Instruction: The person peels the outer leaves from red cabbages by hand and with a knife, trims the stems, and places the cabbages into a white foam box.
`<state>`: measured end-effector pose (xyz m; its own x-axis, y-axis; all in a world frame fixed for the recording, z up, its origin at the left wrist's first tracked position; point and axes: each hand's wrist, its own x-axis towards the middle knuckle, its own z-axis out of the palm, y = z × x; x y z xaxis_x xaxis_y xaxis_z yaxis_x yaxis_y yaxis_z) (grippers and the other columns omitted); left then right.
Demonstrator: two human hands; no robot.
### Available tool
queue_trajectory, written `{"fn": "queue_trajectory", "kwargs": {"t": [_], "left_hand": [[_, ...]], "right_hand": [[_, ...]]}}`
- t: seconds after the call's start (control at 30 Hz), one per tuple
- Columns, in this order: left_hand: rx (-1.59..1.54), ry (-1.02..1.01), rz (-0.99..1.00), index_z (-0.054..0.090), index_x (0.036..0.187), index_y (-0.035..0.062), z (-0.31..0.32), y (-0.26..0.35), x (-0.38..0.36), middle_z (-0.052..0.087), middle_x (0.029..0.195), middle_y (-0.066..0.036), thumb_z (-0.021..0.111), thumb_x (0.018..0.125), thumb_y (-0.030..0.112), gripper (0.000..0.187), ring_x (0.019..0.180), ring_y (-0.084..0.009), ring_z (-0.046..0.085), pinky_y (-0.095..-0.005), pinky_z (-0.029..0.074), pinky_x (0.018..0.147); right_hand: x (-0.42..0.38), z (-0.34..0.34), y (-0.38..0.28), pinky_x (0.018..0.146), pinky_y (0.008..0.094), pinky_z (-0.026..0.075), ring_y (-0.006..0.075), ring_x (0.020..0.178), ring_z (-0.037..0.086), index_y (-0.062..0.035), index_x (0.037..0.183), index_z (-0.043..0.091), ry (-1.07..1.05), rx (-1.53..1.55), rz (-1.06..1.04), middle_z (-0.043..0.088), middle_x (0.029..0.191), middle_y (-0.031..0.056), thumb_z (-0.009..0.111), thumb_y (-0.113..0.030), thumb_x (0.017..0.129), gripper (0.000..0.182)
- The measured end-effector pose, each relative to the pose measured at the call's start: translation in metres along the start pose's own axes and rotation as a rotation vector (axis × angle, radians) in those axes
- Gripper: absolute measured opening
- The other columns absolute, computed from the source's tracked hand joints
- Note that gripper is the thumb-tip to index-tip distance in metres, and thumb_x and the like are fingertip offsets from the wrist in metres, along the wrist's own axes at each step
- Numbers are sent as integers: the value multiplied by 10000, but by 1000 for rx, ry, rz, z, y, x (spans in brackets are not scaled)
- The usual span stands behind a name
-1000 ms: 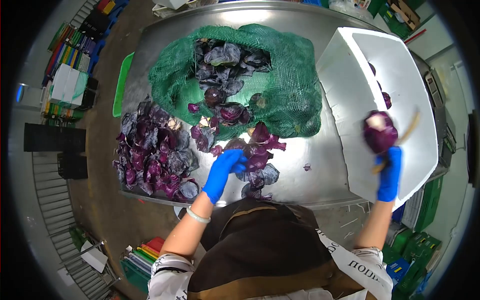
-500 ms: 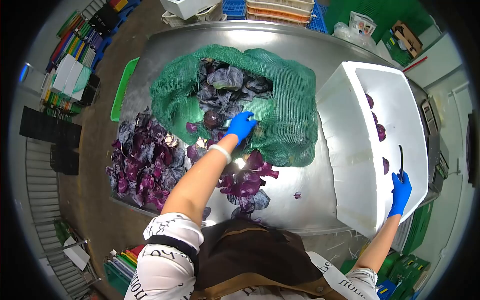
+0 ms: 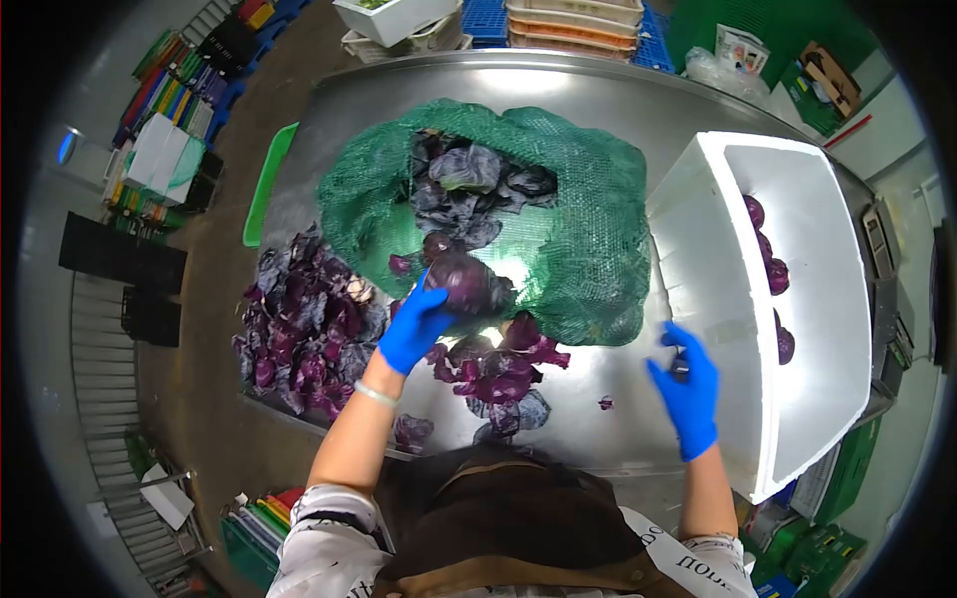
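A blue glove covers my left hand (image 3: pixel 417 327), which is closed around a red cabbage (image 3: pixel 461 283) at the front opening of the green mesh sack (image 3: pixel 598 219). My right hand (image 3: pixel 688 384), also gloved, hovers between the sack and the white foam box (image 3: pixel 713 299). Its fingers curl around a dark handle; the blade is not visible. Dark outer leaves (image 3: pixel 467 174) and a smaller cabbage (image 3: pixel 437 246) lie in the sack's opening. Several red cabbages (image 3: pixel 777 276) rest along the near inside wall of the box.
Loose purple leaves (image 3: pixel 304 329) are heaped on the left of the metal table (image 3: pixel 558 409), with more leaves (image 3: pixel 498 379) in front of me. A green tray (image 3: pixel 269 184) stands by the left edge. Stacked crates (image 3: pixel 573 28) are beyond the far edge.
My left hand has taken hold of a cabbage and moved it toward me and left. My right hand, with the dark tool, has come left out of the foam box. The view has shifted slightly.
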<state>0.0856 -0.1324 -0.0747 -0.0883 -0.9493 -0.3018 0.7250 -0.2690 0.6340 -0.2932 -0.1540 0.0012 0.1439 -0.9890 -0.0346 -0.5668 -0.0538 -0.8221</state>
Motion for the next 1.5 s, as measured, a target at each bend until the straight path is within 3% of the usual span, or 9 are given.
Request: {"fn": "queue_trajectory", "kwargs": {"t": [0.2, 0.4, 0.73, 0.93, 1.03, 1.07, 1.13, 1.33, 1.5], "left_hand": [[35, 76, -101, 353, 1421, 86, 33, -6, -114, 478, 1341, -97, 704, 705, 27, 799, 1241, -267, 498, -397, 436, 1033], [318, 195, -146, 391, 1377, 87, 48, -41, -170, 516, 1285, -93, 737, 701, -9, 766, 1156, -196, 529, -330, 492, 929], [472, 134, -203, 412, 1336, 62, 64, -57, -192, 564, 1214, -92, 816, 672, 33, 778, 1119, -187, 546, -331, 448, 980], [872, 227, 104, 418, 1310, 49, 53, -51, -209, 562, 1180, -109, 861, 619, 121, 824, 1110, -211, 545, -360, 457, 964], [1085, 293, 278, 408, 1317, 38, 63, -37, -194, 526, 1213, -115, 872, 592, 126, 866, 1124, -224, 536, -353, 447, 977], [1103, 289, 290, 402, 1324, 37, 68, -39, -193, 517, 1227, -118, 872, 592, 123, 873, 1129, -227, 534, -352, 444, 981], [1119, 144, 466, 324, 1403, 51, 70, -43, -179, 460, 1300, -131, 859, 599, 73, 966, 1195, -234, 498, -349, 432, 1004], [561, 297, 66, 260, 1459, 66, 61, -47, -171, 445, 1344, -132, 777, 709, 12, 912, 1199, -207, 493, -333, 438, 994], [675, 448, 86, 355, 1388, 44, 51, -57, -171, 527, 1248, -120, 823, 684, 71, 846, 1127, -199, 542, -329, 465, 959]], "right_hand": [[-16, 92, -17, 601, 320, 527, 209, 738, 639, -164, 1361, 501, -376, -145, -784, 630, 1030, 79, 608, -68, 784, 595], [-38, 106, -44, 537, 320, 517, 192, 684, 613, -154, 1461, 344, -645, -539, -976, 590, 1128, 37, 630, -194, 766, 753], [-77, 122, -54, 499, 348, 512, 200, 650, 639, -74, 1396, 418, -649, -587, -926, 630, 1060, 76, 574, -150, 806, 615], [-44, 118, 59, 541, 358, 530, 252, 644, 668, -77, 1368, 463, -797, -921, -311, 668, 926, 128, 570, -133, 840, 541], [-64, 122, 17, 627, 369, 549, 273, 744, 696, -133, 1276, 582, -513, -71, -535, 696, 1030, 126, 626, -197, 897, 387], [-66, 123, -18, 615, 322, 528, 167, 626, 642, -107, 1292, 575, -799, 379, 16, 689, 934, 90, 688, -233, 877, 448], [-66, 129, -53, 584, 263, 487, 85, 589, 556, -77, 1294, 565, -920, 719, 387, 625, 777, 29, 720, -242, 860, 489], [-68, 156, -48, 534, 231, 439, 63, 533, 495, -48, 1273, 563, -629, 434, -52, 492, 593, 1, 765, -268, 810, 551], [-60, 137, -57, 837, 347, 532, 285, 1019, 649, -88, 1315, 524, -494, 150, -560, 631, 1187, 137, 648, -94, 859, 473]]}}
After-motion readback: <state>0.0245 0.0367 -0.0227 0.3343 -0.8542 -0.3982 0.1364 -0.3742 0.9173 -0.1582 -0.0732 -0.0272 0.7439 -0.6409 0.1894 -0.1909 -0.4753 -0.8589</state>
